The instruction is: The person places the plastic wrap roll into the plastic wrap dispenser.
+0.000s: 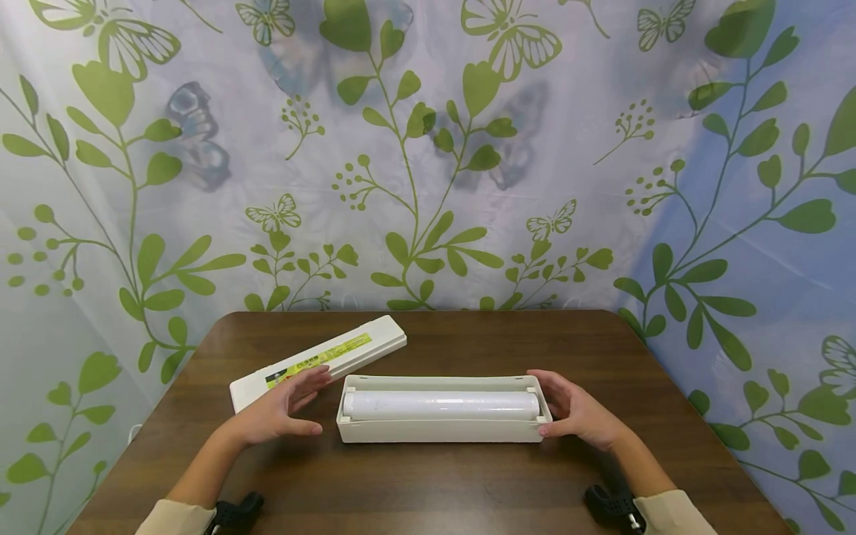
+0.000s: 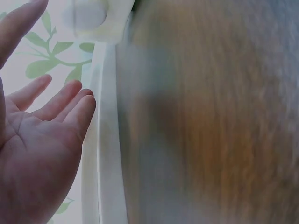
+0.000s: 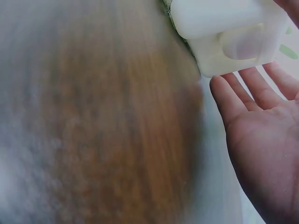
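A long white box point(image 1: 441, 432) lies crosswise on the table, its top uncovered. Inside it sits a shiny white roll of plastic wrap point(image 1: 441, 405). My right hand point(image 1: 580, 412) spans the box's right end, thumb at the front corner and forefinger at the back one. In the right wrist view, its fingertips point(image 3: 219, 86) meet the box end point(image 3: 224, 51). Off the box's left end, my left hand point(image 1: 274, 412) is spread with nothing in it. Behind that hand lies the white lid point(image 1: 374, 338) at a slant, with a yellow-green label, partly covered by the hand.
The brown wooden table point(image 1: 441, 487) runs back to a hanging cloth point(image 1: 428, 186) printed with green leaves and butterflies. Black straps with camera mounts point(image 1: 234, 513) sit at both wrists, by beige sleeves.
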A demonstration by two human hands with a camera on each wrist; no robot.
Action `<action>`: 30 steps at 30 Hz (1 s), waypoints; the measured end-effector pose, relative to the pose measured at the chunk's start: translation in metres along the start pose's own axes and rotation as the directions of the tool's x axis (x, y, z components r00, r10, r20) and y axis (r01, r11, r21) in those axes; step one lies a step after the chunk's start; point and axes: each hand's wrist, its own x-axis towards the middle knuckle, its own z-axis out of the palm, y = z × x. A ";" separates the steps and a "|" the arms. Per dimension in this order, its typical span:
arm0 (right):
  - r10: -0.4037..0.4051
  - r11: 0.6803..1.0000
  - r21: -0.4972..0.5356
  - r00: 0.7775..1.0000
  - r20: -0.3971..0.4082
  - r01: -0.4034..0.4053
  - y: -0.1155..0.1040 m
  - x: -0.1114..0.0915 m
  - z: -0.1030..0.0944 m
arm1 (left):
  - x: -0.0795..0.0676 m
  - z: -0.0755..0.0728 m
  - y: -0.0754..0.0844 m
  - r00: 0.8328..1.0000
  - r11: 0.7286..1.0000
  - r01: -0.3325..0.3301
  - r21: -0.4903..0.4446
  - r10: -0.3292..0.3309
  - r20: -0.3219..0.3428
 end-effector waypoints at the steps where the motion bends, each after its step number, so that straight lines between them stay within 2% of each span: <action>1: -0.002 1.000 0.002 1.000 0.001 0.002 0.000 0.000 0.000 | -0.001 -0.001 0.000 1.000 1.000 0.000 0.007 0.000 -0.004; 7: -0.015 1.000 0.014 1.000 -0.002 0.015 0.002 0.000 0.000 | -0.008 -0.010 0.001 1.000 1.000 0.016 0.019 -0.015 -0.023; 16: -0.001 1.000 0.029 1.000 0.002 0.001 0.009 0.000 0.003 | -0.021 -0.023 -0.005 0.998 1.000 -0.015 0.024 0.017 -0.065; 22: 0.025 1.000 0.013 1.000 -0.001 -0.025 0.006 0.000 0.003 | -0.027 -0.033 -0.004 0.990 0.990 -0.051 0.132 0.067 -0.122; 30: -0.002 1.000 0.014 1.000 0.027 0.001 0.004 0.002 -0.001 | -0.037 -0.053 -0.001 0.982 0.961 -0.010 0.277 0.062 -0.180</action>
